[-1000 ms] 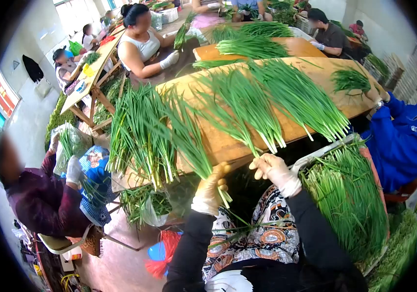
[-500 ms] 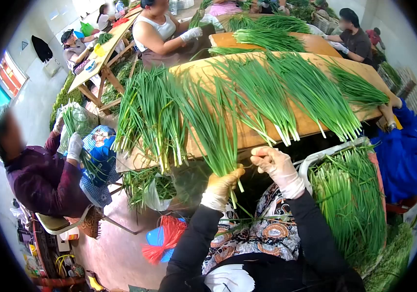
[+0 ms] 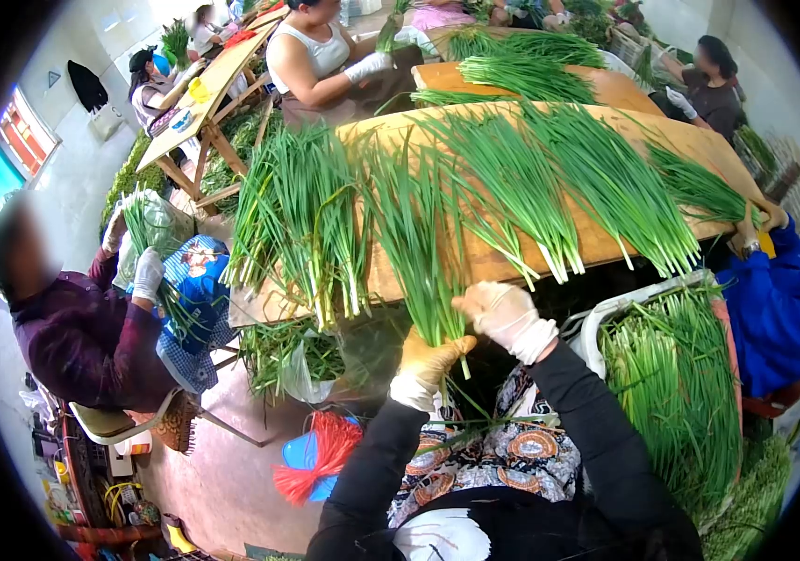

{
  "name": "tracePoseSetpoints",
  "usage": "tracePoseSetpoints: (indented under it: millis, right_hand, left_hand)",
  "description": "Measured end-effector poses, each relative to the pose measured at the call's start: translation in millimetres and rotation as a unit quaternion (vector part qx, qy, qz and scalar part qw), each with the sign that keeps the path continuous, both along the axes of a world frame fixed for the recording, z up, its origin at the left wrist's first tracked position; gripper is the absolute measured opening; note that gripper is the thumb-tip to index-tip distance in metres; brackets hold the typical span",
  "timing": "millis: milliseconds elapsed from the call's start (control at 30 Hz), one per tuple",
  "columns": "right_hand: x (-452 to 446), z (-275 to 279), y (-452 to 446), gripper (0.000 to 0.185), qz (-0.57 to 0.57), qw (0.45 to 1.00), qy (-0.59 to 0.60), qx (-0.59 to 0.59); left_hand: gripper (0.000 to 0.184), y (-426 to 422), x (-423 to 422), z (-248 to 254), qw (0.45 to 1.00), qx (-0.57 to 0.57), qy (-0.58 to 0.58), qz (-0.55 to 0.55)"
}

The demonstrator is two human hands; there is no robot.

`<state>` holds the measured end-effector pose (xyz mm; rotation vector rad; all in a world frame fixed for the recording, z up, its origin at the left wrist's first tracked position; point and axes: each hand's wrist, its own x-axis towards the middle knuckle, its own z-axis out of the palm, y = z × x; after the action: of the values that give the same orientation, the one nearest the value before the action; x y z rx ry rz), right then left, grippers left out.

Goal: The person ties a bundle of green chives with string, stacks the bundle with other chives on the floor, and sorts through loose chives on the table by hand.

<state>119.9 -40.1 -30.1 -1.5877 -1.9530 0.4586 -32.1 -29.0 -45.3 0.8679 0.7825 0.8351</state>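
Note:
My left hand (image 3: 426,363), in a pale glove, is wrapped round the lower end of a bunch of green chives (image 3: 421,252). The bunch slants up over the near edge of the wooden table, leaf tips away from me. A few white stalk ends stick out below my fist. My right hand (image 3: 503,318), also gloved, is closed at the right side of this bunch, just above my left hand. Whatever its fingers pinch is hidden. Loose leaves hang over my patterned lap (image 3: 521,444).
More chive bunches (image 3: 521,201) lie on the wooden table (image 3: 386,285). At my right stands a lined crate (image 3: 699,285) full of chives. Red ties (image 3: 321,458) lie on a blue stool at lower left. A gloved co-worker (image 3: 82,327) sits left; a blue-sleeved person (image 3: 778,299) is at right.
My right hand has moved left and slightly down, from beside the bunch to against it, its fingers curling in more. My left hand keeps hold of the chives. The view has shifted slightly.

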Motion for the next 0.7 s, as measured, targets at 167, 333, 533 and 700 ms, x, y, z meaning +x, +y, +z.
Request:
tracePoseSetpoints:
  millis: [167,333,533,700]
  right_hand:
    - [33.4,34.1,9.7,0.012,-0.140,0.958,0.212,0.133]
    - [55.9,113.4,-43.9,0.021,-0.297,0.827,0.362,0.310]
    - [48.8,-8.9,-87.1,0.028,-0.024,0.883,0.438,-0.164]
    - [17.7,17.3,-68.0,0.036,-0.068,0.957,0.149,-0.239]
  left_hand:
    - [0.032,6.8,-16.0,-9.4,0.997,-0.048,0.041,-0.048]
    - [0.031,10.0,-19.5,-18.4,0.987,-0.130,-0.062,-0.065]
    - [0.035,20.5,-25.5,-43.2,0.968,-0.155,-0.153,-0.124]
    - [0.030,21.5,-18.1,-46.6,0.980,-0.155,-0.092,-0.088]
